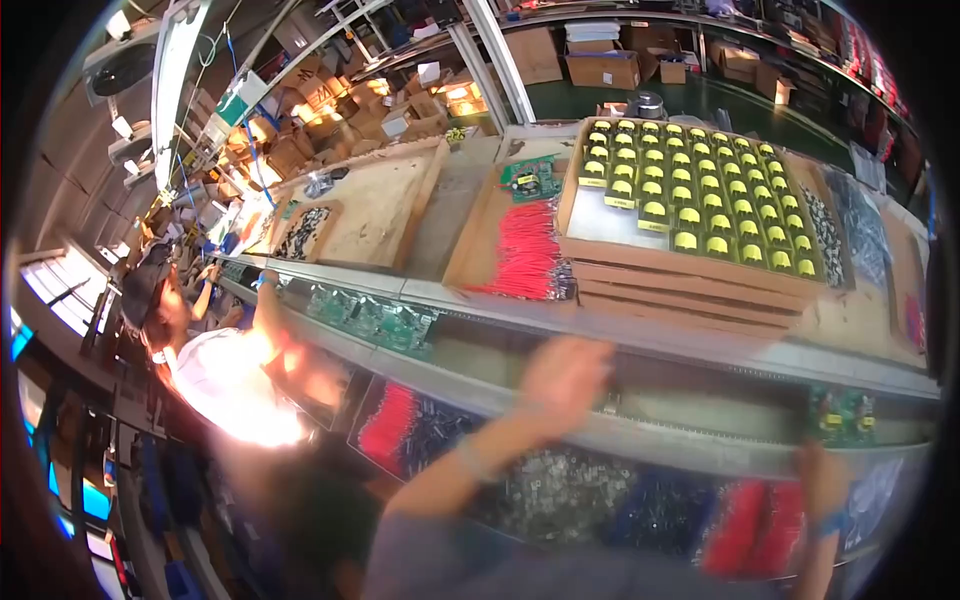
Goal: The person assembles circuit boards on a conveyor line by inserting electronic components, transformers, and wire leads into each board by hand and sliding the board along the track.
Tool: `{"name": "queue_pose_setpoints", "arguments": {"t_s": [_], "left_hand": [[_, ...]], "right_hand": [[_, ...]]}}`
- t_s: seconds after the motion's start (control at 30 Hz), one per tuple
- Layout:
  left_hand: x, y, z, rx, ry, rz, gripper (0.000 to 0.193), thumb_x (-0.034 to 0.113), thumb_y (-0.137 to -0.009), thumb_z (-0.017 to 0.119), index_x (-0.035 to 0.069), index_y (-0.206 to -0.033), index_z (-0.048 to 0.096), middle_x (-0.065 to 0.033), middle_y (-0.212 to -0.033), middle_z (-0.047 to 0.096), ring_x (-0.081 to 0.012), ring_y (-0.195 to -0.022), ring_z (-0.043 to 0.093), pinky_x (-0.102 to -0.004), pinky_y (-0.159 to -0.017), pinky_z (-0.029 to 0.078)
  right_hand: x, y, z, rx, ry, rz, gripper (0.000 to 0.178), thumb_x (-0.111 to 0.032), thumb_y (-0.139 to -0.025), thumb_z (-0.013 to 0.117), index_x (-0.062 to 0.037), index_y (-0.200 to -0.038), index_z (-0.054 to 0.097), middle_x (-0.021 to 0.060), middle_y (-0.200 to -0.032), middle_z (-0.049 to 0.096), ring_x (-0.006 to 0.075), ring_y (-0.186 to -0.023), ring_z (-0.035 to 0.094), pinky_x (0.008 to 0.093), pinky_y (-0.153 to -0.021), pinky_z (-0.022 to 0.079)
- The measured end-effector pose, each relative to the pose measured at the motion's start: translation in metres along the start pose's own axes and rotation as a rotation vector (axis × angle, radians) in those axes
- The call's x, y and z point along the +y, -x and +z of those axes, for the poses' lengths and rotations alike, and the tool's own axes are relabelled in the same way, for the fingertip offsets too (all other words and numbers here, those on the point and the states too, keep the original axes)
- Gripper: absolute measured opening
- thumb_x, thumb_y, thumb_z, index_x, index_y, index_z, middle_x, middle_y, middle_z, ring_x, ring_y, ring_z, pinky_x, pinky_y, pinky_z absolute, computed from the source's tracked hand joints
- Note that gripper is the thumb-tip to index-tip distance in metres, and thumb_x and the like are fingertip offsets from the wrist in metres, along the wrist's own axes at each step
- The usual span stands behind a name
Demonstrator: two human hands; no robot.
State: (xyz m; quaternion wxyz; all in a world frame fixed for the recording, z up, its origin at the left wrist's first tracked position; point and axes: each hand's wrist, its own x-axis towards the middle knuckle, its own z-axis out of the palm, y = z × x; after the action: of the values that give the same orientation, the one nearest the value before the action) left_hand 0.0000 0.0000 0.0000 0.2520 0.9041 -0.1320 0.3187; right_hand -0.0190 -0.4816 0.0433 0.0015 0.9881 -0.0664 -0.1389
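My left hand is over the conveyor channel near the middle of the view, with nothing I can make out in it. Motion smears its fingers. On the right, my right hand is at the near edge of a green circuit board that carries yellow parts. Whether the fingers grip that board or only touch it is hidden. A blue strap circles the right wrist. Below my left forearm lies a heap of small clear and silvery parts. Red leaded parts are in a bin nearest my right forearm.
Across the channel stands a cardboard tray with rows of yellow-topped transformers. Left of it is a pile of red leads beside a loose board. More circuit boards sit along the conveyor, near a co-worker at the left.
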Motion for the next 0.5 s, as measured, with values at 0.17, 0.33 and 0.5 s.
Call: {"name": "queue_pose_setpoints", "arguments": {"t_s": [0.17, 0.33, 0.5], "left_hand": [[-0.141, 0.027, -0.072, 0.399, -0.265, -0.444, 0.036, 0.017, -0.099, 0.063, -0.005, -0.127, 0.056, -0.0225, -0.120, 0.059, -0.0374, -0.113, 0.057, -0.0472, -0.102, 0.043], [-0.292, 0.072, -0.164, 0.410, -0.380, -0.843, 0.060, 0.032, -0.105, 0.051, -0.014, -0.143, 0.041, -0.0328, -0.143, 0.049, -0.0436, -0.134, 0.047, -0.0480, -0.115, 0.036], [-0.362, 0.088, -0.166, 0.205, -0.338, -1.035, 0.069, 0.046, -0.108, 0.036, -0.007, -0.152, 0.035, -0.0289, -0.156, 0.039, -0.0427, -0.145, 0.037, -0.0486, -0.121, 0.029]], "right_hand": [[0.161, -0.032, 0.066, 0.224, -0.027, 0.092, 0.038, -0.034, -0.101, 0.057, -0.0047, -0.122, 0.069, 0.0209, -0.113, 0.071, 0.0387, -0.105, 0.068, 0.0485, -0.091, 0.053], [0.301, -0.095, 0.099, 0.086, 0.296, 0.207, 0.027, -0.025, -0.101, 0.052, -0.0071, -0.116, 0.066, 0.0220, -0.107, 0.067, 0.0429, -0.092, 0.064, 0.0552, -0.079, 0.051], [0.373, -0.086, 0.108, 0.286, 0.324, 0.173, 0.037, -0.032, -0.099, 0.053, -0.0053, -0.122, 0.064, 0.0239, -0.114, 0.067, 0.0455, -0.100, 0.064, 0.0568, -0.085, 0.050]]}}
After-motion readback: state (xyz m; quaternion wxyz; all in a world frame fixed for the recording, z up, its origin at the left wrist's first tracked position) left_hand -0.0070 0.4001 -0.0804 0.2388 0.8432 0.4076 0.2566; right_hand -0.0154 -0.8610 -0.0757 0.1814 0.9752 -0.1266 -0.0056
